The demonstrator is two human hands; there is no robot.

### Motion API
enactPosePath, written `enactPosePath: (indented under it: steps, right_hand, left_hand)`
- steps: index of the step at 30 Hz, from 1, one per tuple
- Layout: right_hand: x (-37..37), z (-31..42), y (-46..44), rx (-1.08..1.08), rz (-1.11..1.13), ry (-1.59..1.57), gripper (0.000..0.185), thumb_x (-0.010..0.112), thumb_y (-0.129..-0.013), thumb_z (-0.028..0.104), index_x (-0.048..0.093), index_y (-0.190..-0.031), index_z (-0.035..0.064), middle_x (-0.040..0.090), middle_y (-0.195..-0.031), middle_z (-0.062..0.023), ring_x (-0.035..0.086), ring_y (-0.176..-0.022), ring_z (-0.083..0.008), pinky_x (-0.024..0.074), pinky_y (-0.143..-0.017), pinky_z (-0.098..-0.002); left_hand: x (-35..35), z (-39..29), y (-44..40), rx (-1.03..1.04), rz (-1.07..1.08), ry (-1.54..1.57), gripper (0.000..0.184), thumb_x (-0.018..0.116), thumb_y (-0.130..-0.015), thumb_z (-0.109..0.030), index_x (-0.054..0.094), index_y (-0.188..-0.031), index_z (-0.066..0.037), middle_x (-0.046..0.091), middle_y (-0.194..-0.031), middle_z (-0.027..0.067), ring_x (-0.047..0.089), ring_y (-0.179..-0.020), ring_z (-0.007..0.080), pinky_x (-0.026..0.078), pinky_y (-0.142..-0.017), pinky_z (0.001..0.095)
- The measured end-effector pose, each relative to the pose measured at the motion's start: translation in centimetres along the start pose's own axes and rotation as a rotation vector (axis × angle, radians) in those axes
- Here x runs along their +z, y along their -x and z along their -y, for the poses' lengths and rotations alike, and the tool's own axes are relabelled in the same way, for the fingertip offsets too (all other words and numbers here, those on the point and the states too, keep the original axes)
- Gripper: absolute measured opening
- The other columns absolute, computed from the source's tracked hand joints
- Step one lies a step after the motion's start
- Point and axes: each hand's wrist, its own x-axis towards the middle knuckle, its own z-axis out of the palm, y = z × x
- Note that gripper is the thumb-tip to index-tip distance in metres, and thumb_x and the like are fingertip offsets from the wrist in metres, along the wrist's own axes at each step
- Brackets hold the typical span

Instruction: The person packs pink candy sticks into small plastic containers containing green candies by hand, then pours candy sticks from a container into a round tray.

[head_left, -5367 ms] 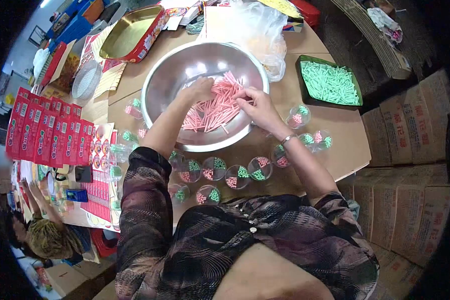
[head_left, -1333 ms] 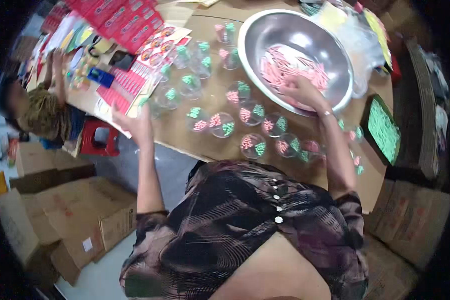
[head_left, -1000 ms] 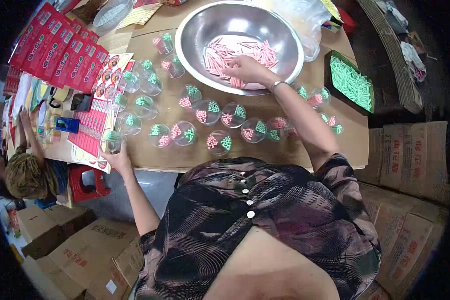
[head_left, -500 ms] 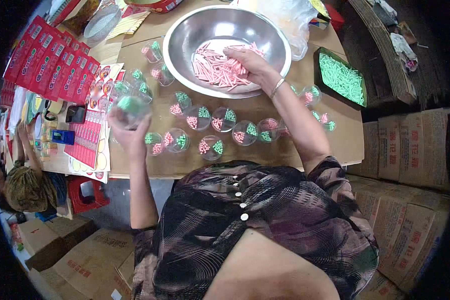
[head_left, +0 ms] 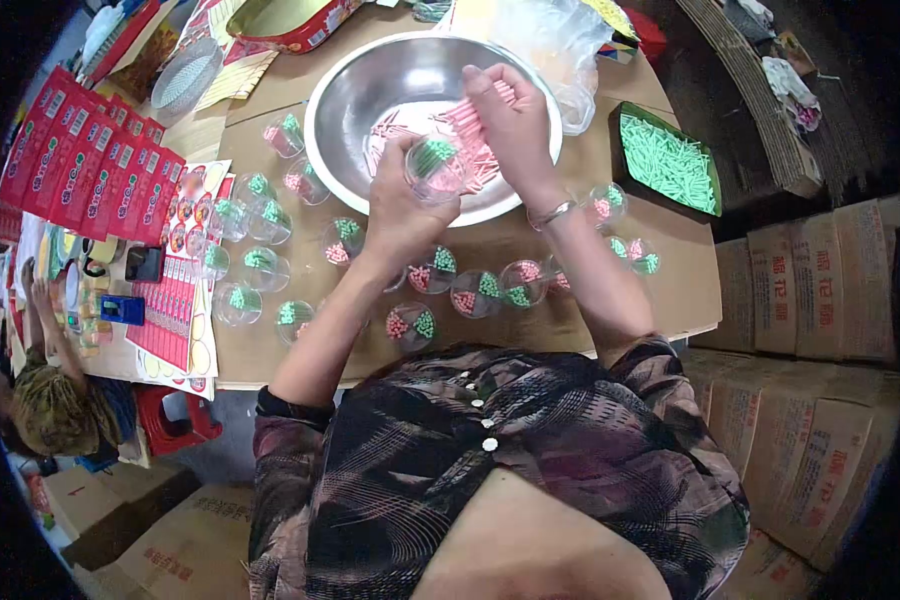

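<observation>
My left hand [head_left: 408, 215] grips a clear plastic cup [head_left: 436, 178] with green sticks inside, tilted above the near side of a steel bowl [head_left: 332, 165]. My right hand [head_left: 518, 125] is closed around a bunch of pink sticks [head_left: 467, 122], over the bowl's right half and just beside the cup. More loose pink sticks [head_left: 395, 128] lie in the bowl. Clear cups with both pink and green sticks, such as this cup [head_left: 410, 325], stand on the table in front of the bowl. At the left, several cups [head_left: 238, 302] show only green sticks.
A black tray of green sticks [head_left: 667, 160] lies right of the bowl. Red printed packaging [head_left: 90, 155] and label sheets [head_left: 170, 310] cover the left side. A plastic bag [head_left: 560, 60] sits behind the bowl. Cardboard boxes [head_left: 810, 290] stand at right; another person [head_left: 60, 390] is at far left.
My left hand has brought the cup from the left side of the table to the bowl. My right hand has lifted a bunch of pink sticks off the pile.
</observation>
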Motion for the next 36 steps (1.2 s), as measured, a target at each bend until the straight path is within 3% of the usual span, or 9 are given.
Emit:
enactPosePath:
  steps: [3, 8, 14, 18, 24, 28, 36]
  right_hand:
    - [1.5, 1.0, 0.9, -0.268, 0.015, 0.282, 0.023, 0.066, -0.089, 0.022, 0.057, -0.075, 0.0057, 0.056, -0.059, 0.0025, 0.045, -0.047, -0.0053, 0.0355, -0.044, -0.0191]
    - [1.9, 0.5, 1.0, -0.471, 0.032, 0.551, 0.024, 0.063, -0.089, 0.022, 0.055, -0.074, 0.0048, 0.055, -0.058, -0.0013, 0.049, -0.046, -0.0110, 0.0386, -0.043, -0.0233]
    - [1.6, 0.4, 1.2, -0.564, 0.062, 0.647, 0.022, 0.065, -0.087, 0.020, 0.054, -0.074, 0.0054, 0.054, -0.061, -0.0032, 0.047, -0.048, -0.0133, 0.0394, -0.046, -0.0262]
    - [1.5, 0.3, 1.6, -0.667, 0.056, 0.665, 0.020, 0.067, -0.084, 0.016, 0.053, -0.073, 0.0063, 0.051, -0.064, -0.0037, 0.045, -0.049, -0.0146, 0.0392, -0.046, -0.0272]
    - [1.3, 0.8, 1.6, -0.627, 0.070, 0.717, 0.016, 0.068, -0.080, 0.009, 0.053, -0.074, 0.0060, 0.053, -0.067, -0.0017, 0.045, -0.054, -0.0131, 0.0382, -0.050, -0.0258]
    - [1.4, 0.9, 1.4, -0.731, 0.084, 0.696, 0.015, 0.066, -0.075, 0.005, 0.051, -0.073, 0.0064, 0.050, -0.064, -0.0035, 0.045, -0.049, -0.0149, 0.0389, -0.046, -0.0281]
    - [0.9, 1.9, 0.2, -0.789, 0.216, 0.658, 0.019, 0.065, -0.071, 0.002, 0.047, -0.071, 0.0074, 0.048, -0.064, -0.0023, 0.041, -0.049, -0.0143, 0.0365, -0.046, -0.0280]
  left_hand:
    - [0.7, -1.0, -0.2, -0.166, 0.026, 0.028, 0.066, 0.077, -0.062, -0.006, 0.043, -0.118, 0.000, 0.056, -0.100, 0.0147, 0.059, -0.092, 0.0266, 0.049, -0.081, 0.0347]
    - [1.2, -1.0, -0.7, -0.078, 0.030, 0.044, 0.065, 0.080, -0.061, -0.006, 0.044, -0.114, 0.002, 0.056, -0.099, 0.0154, 0.059, -0.090, 0.0268, 0.049, -0.078, 0.0351]
    - [0.8, -2.6, -0.7, -0.208, 0.038, 0.099, 0.064, 0.081, -0.061, -0.007, 0.044, -0.113, 0.002, 0.056, -0.099, 0.0159, 0.059, -0.088, 0.0267, 0.049, -0.077, 0.0349]
    - [0.7, -2.4, -0.9, -0.116, -0.027, -0.005, 0.064, 0.081, -0.061, -0.008, 0.044, -0.112, 0.001, 0.056, -0.097, 0.0159, 0.060, -0.085, 0.0270, 0.050, -0.075, 0.0351]
    - [0.9, -2.2, -1.0, -0.081, -0.047, -0.005, 0.065, 0.082, -0.060, -0.009, 0.044, -0.112, 0.002, 0.057, -0.095, 0.0155, 0.060, -0.084, 0.0273, 0.050, -0.075, 0.0353]
    - [1.1, -1.1, -0.7, -0.001, -0.077, -0.049, 0.076, 0.082, -0.063, -0.016, 0.041, -0.125, 0.000, 0.061, -0.106, 0.0154, 0.063, -0.089, 0.0263, 0.051, -0.076, 0.0343]
    - [0.1, -0.9, -1.4, 0.021, 0.019, 0.065, 0.069, 0.077, -0.061, -0.010, 0.043, -0.120, -0.001, 0.059, -0.102, 0.0143, 0.060, -0.088, 0.0242, 0.049, -0.078, 0.0328]
